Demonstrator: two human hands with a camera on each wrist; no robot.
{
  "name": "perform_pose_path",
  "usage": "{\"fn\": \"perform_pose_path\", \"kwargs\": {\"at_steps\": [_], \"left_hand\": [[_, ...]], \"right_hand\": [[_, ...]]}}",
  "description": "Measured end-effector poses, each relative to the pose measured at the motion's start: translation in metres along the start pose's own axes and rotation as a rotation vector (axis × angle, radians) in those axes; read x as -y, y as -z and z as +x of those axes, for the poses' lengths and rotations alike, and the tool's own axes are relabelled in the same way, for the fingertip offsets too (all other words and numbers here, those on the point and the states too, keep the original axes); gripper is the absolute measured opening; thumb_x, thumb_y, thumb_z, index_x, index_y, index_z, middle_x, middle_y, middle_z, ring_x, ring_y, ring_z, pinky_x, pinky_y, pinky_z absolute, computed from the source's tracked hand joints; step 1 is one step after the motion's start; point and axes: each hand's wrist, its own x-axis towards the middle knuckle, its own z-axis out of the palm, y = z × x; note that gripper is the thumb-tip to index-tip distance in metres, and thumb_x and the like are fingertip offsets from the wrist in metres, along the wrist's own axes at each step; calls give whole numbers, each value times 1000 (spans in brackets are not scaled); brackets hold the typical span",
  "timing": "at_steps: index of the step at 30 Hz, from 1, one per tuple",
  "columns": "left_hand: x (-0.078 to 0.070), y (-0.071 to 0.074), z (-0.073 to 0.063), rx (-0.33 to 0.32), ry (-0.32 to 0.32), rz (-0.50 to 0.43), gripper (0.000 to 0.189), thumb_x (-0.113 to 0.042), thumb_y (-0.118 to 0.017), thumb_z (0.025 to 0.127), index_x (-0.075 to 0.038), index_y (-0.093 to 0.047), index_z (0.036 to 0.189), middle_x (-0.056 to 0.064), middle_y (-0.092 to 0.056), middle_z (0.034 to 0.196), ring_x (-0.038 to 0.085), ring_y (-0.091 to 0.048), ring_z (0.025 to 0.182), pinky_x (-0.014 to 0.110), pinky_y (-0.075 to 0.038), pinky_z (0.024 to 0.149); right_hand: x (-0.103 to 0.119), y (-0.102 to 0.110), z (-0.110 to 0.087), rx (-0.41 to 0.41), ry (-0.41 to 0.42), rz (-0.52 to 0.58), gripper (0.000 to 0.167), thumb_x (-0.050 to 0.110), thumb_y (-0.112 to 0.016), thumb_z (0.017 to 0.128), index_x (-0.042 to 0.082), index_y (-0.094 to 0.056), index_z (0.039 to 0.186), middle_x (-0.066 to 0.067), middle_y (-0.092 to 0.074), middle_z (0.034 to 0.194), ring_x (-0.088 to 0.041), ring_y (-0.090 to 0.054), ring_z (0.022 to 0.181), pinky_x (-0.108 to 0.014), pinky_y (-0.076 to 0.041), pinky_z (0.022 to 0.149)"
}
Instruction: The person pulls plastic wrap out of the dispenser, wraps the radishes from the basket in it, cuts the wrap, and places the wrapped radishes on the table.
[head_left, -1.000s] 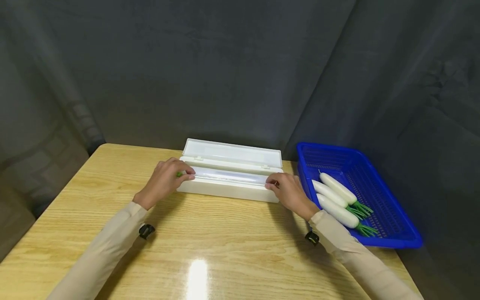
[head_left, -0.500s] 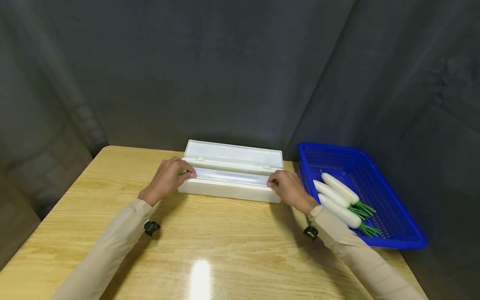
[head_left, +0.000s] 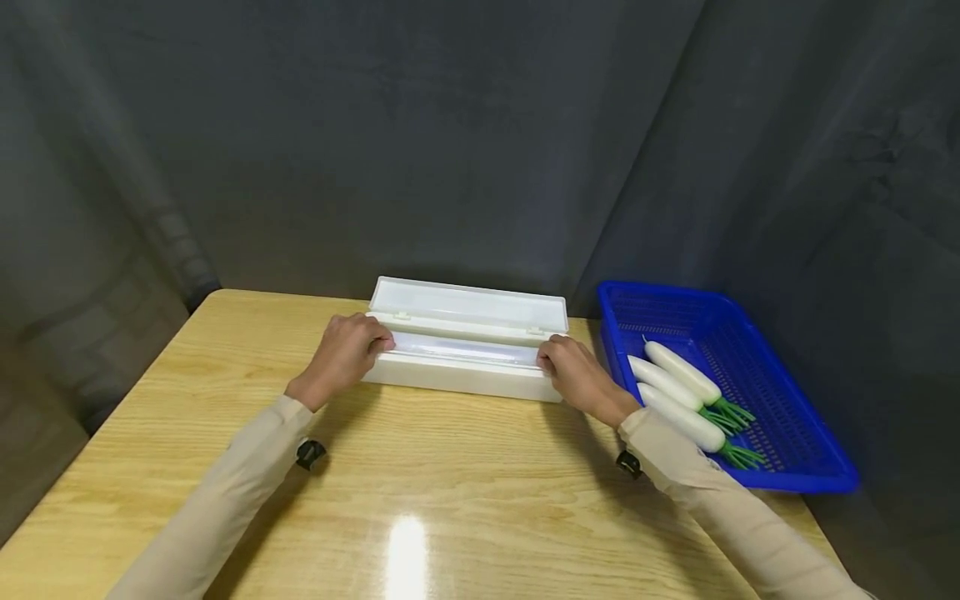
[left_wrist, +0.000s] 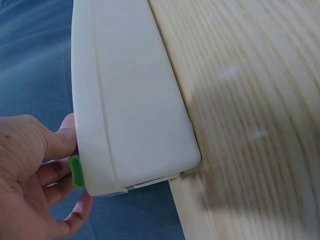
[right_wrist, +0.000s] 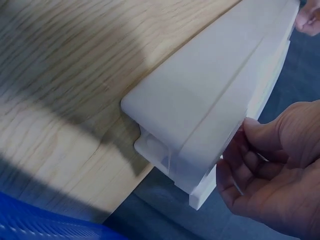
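Note:
A long white cling film dispenser (head_left: 465, 380) lies on the wooden table with its lid (head_left: 471, 303) tipped back. Clear cling film (head_left: 465, 348) stretches across its opening. At the left end my left hand (head_left: 341, 354) pinches the film between thumb and fingers. My right hand (head_left: 581, 375) does likewise at the right end, thumb against fingertips right by the box's edge. In the left wrist view a small green tab (left_wrist: 76, 172) shows at the box corner beside the left fingers (left_wrist: 57, 187). The fingertips of the right hand (right_wrist: 272, 165) are partly hidden behind the box.
A blue plastic basket (head_left: 787, 392) stands on the table's right side, close to my right forearm. Inside are three white radishes (head_left: 678, 371) with green stems. A dark curtain (head_left: 450, 150) hangs behind the table (head_left: 465, 483).
Both hands stay at the ends of the box with only slight shifts of the fingers. The green tab beside the left hand is now covered in the head view.

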Motion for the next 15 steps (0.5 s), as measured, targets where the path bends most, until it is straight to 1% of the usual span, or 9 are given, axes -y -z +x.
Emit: {"fn": "perform_pose_path", "kwargs": {"at_steps": [6, 11, 15], "left_hand": [[-1, -2, -1, -1, 29, 6, 7, -7, -79, 92, -2, -79, 86, 11, -74, 81, 33, -69, 80, 54, -49, 77], [0, -2, -1, -13, 26, 10, 7, -6, -78, 93, -3, -77, 87, 10, -73, 82, 33, -70, 82, 54, -49, 78], [0, -3, -1, -23, 20, 0, 7, -5, -77, 94, -1, -76, 89, 12, -73, 84, 33, -71, 82, 53, -52, 76]], "right_hand": [[0, -1, -3, -14, -35, 16, 26, -24, -61, 84, 2, -62, 79, -5, -53, 77, -19, -48, 74, -36, -46, 67], [0, -2, -5, -39, -21, -14, 27, -25, -62, 81, 2, -59, 81, -4, -50, 77, -20, -49, 73, -37, -46, 65], [-1, -3, -5, -57, 28, -6, 20, -19, -61, 91, 0, -57, 84, -4, -50, 75, -20, -50, 72, -38, -48, 64]]}}
